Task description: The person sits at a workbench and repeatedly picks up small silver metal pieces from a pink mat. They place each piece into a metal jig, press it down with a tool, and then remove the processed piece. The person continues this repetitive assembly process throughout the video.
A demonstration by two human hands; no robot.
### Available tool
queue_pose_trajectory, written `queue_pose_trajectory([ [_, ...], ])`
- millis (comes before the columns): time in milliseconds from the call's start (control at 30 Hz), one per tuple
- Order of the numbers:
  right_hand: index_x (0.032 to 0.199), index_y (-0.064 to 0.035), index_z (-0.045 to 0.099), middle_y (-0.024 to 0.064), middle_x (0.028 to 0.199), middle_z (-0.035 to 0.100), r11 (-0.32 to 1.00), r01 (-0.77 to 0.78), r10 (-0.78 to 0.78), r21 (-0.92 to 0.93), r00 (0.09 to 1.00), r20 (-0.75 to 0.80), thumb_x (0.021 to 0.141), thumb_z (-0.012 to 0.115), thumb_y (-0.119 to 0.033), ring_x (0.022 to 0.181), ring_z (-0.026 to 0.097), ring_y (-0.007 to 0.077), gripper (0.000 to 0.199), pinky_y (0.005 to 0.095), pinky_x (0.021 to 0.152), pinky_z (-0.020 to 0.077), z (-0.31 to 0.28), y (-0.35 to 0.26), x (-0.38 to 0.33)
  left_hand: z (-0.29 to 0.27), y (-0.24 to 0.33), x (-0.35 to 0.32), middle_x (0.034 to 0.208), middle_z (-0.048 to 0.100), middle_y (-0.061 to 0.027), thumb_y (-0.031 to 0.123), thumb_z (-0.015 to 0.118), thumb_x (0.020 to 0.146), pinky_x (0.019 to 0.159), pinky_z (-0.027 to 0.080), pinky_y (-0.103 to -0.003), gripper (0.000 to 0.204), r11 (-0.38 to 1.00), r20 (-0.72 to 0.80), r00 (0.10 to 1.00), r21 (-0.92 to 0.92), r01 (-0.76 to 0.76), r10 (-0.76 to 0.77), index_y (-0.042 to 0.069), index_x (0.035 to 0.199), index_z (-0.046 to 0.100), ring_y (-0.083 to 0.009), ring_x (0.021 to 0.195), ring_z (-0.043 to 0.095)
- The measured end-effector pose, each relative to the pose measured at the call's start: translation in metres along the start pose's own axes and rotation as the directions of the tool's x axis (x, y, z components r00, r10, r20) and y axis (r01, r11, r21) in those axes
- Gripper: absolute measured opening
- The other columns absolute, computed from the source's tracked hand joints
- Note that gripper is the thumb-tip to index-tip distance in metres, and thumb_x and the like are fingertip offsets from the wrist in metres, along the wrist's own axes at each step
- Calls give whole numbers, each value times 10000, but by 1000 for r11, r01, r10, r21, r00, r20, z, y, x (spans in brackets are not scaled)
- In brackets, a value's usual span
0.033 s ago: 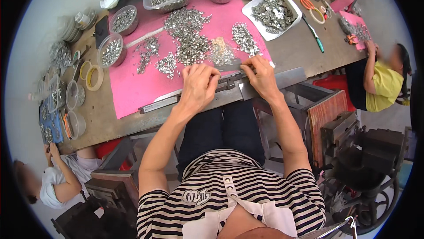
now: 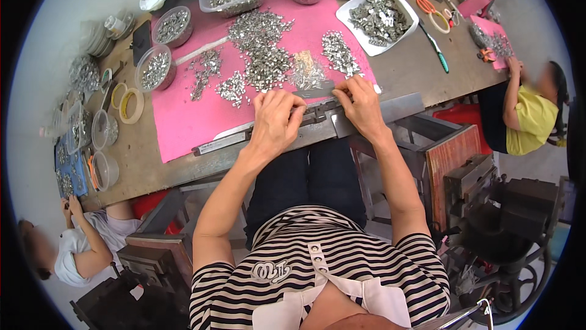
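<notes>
Along the table's front edge lies a long narrow metal jig (image 2: pixel 224 142), with a flat grey metal plate (image 2: pixel 401 106) at its right end. My left hand (image 2: pixel 276 119) rests over the jig's middle, its fingers curled and the thumb pressed to them. My right hand (image 2: pixel 360 105) is at the jig's right part, thumb and forefinger pinched. Whatever sits between the fingertips of either hand is too small or hidden to make out. Just beyond my hands are a heap of thin silver pins (image 2: pixel 308 75) and a pile of small silver metal pieces (image 2: pixel 268 64) on a pink sheet (image 2: pixel 177 125).
A white tray (image 2: pixel 404 37) and clear plastic tubs (image 2: pixel 204 1) of metal pieces stand around the sheet. Tape rolls (image 2: pixel 135 116) lie left; orange-handled scissors (image 2: pixel 422 4) and a green-handled tool (image 2: pixel 441 61) lie right. A person in yellow (image 2: pixel 530 119) and one in pale clothing (image 2: pixel 82 257) work nearby.
</notes>
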State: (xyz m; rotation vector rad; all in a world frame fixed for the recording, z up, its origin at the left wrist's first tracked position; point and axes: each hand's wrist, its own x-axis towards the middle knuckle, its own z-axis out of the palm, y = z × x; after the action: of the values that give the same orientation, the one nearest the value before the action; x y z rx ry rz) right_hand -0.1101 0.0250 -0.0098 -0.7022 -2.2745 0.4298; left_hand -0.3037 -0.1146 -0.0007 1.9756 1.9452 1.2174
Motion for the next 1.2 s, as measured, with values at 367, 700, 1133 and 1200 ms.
queue_pose_trajectory([
  [367, 902, -38, 691, 77, 890, 694, 922, -238, 237, 306, 971, 42, 857, 781, -57, 857, 665, 253, 103, 378, 786, 460, 1, -27, -10, 6, 2, -11, 919, 579, -69, 68, 735, 846, 929, 395, -455, 127, 996, -18, 996, 28, -81, 82, 77, 940, 650, -272, 915, 577],
  [700, 892, -49, 710, 49, 951, 713, 966, -73, 79, 249, 997, -14, 841, 804, -84, 936, 646, 228, 112, 364, 887, 423, 32, -48, -24, 8, 1, -22, 926, 659, -89, 28, 646, 937, 1106, 355, -565, 152, 994, -89, 993, -88, 69, -77, 42, 1088, 657, -294, 891, 624],
  [1133, 962, -40, 745, 54, 1002, 747, 927, -116, 74, 356, 989, 130, 871, 765, -55, 967, 658, 227, 94, 362, 880, 454, 19, -33, -20, 18, 4, -21, 927, 645, -73, 58, 600, 1002, 1125, 324, -556, 131, 997, -143, 989, 63, 50, -40, 65, 1104, 683, -279, 878, 626],
  [1200, 984, -56, 752, 33, 1004, 750, 896, -158, 107, 415, 984, 143, 888, 757, -74, 957, 648, 215, 98, 357, 862, 435, 19, -32, -20, 19, 6, -21, 924, 642, -65, 94, 636, 990, 1120, 319, -552, 129, 994, -143, 989, 95, 56, -42, 70, 1106, 686, -271, 878, 622],
])
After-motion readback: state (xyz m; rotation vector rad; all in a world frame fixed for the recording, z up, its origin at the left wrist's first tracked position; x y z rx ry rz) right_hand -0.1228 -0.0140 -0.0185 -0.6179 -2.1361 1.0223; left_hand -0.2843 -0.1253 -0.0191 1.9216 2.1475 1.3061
